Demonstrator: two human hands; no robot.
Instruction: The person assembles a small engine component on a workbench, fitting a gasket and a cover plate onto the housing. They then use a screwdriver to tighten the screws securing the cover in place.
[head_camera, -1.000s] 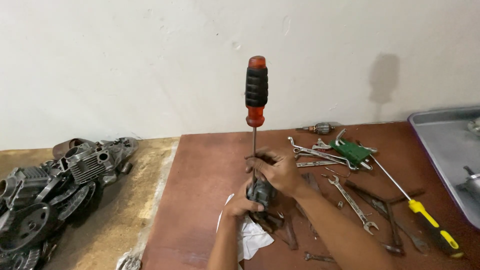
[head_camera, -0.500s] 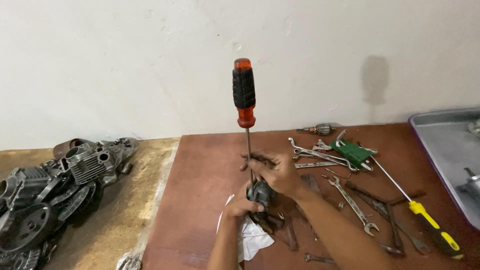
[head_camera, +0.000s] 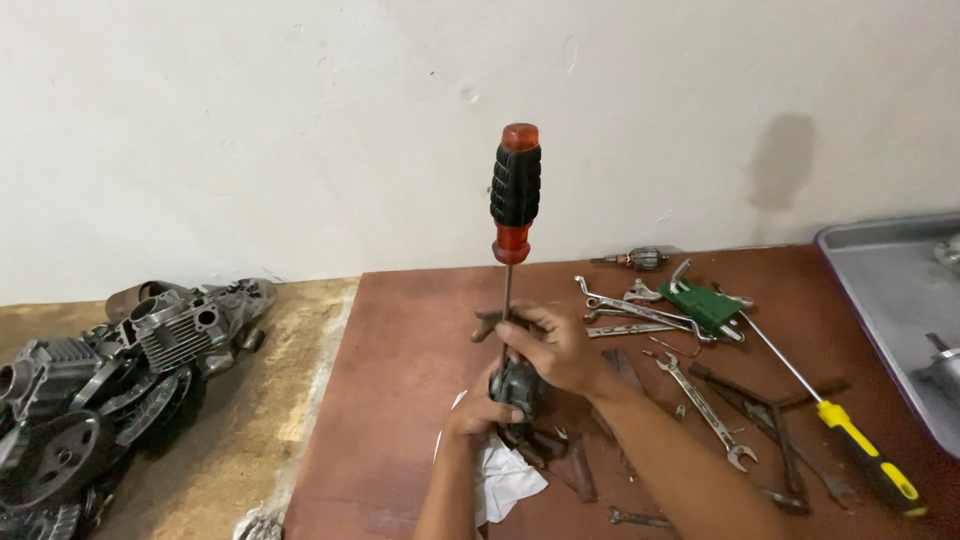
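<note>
Nearest, at front edge of reddish-brown wooden tabletop (head_camera: 400, 420): crumpled white rag (head_camera: 505, 478) lying flat, just under the forearms. Left hand (head_camera: 480, 415) closed around underside of small dark grey metal part (head_camera: 517, 385), holding it just above the rag, near middle of tabletop front-to-back. Right hand (head_camera: 555, 345) wrapped over top of same part and pinching the bare steel shaft of long screwdriver w/ black ribbed grip and red-orange cap (head_camera: 515, 190); hands together, touching, both clamped on the part. Screwdriver upright, tip down into the part, handle well above the hands against the wall. Rusty flat metal bits (head_camera: 575, 465) just right of rag. Further right, toward right-front corner: yellow-and-black-handled long screwdriver (head_camera: 865, 460) lying diagonal, shaft pointing to back. Between it and right forearm: silver open-end spanners (head_camera: 705, 410) and dark pliers-like tools (head_camera: 775, 425), scattered, some overlapping. Mid-right: green flat tool holder (head_camera: 700, 305) w/ more silver spanners (head_camera: 630, 308) beside it. Near back edge: small copper-wound motor armature (head_camera: 635, 259). Right edge: grey metal tray (head_camera: 890, 290), contents partly cut off. Off left edge of tabletop, on bare chipboard surface (head_camera: 260, 420): heap of grey cast engine parts (head_camera: 110, 370). Behind all: plain off-white wall (head_camera: 300, 130).
</note>
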